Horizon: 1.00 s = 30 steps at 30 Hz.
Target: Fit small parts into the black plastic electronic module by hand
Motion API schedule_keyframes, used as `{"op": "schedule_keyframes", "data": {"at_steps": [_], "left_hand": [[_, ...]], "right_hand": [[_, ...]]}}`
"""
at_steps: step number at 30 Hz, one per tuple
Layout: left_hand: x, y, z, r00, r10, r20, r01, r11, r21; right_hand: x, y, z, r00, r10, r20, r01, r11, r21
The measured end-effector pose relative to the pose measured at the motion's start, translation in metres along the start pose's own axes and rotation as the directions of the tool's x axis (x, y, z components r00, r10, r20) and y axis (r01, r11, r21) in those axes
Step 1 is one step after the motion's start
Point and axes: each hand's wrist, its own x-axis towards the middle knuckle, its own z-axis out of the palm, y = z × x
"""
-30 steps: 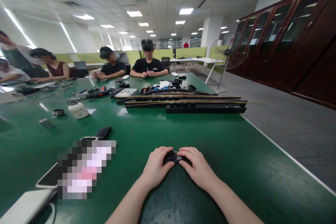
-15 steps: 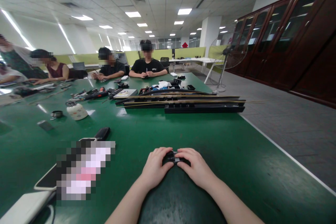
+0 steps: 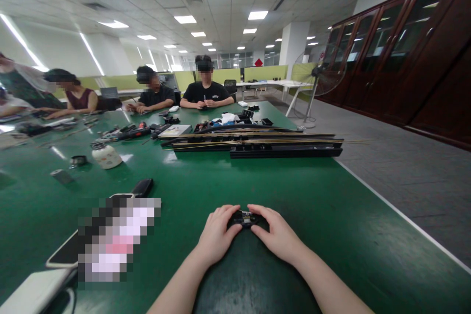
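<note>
A small black device (image 3: 246, 219) with bright metallic bits on its top lies between my hands, low over the near part of the table. My left hand (image 3: 218, 233) grips its left end, thumb at the near side and fingers curled over the far side. Around the right end curve the thumb and fingers of my right hand (image 3: 277, 234), holding it from the other side. My fingers hide both ends, and the exact kind of device is too small to make out.
The green tabletop (image 3: 206, 176) carries long black rails (image 3: 287, 153) with thin brass-coloured rods across the middle. To the left are a phone (image 3: 62, 250), a white box (image 3: 31, 292) and a white jar (image 3: 106, 156). Several people sit beyond; a fan (image 3: 315, 73) stands right.
My right fingertips have drawn back slightly to the right, uncovering more of the device's top. My left hand has stayed nearly in place.
</note>
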Motion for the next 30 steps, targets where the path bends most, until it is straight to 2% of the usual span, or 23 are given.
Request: {"op": "schedule_keyframes", "data": {"at_steps": [5,30], "left_hand": [[0.0001,-0.0001,0.0001,1.000,-0.010,-0.001,0.010,1.000,-0.009],[-0.0013,0.0071,-0.0024,1.000,-0.013,0.000,0.013,0.999,0.029]], "right_hand": [[0.0004,0.0035,0.0011,1.000,0.014,-0.007,-0.013,0.999,0.040],[0.0006,0.0031,0.0035,0.998,0.014,-0.053,-0.015,1.000,-0.017]]}}
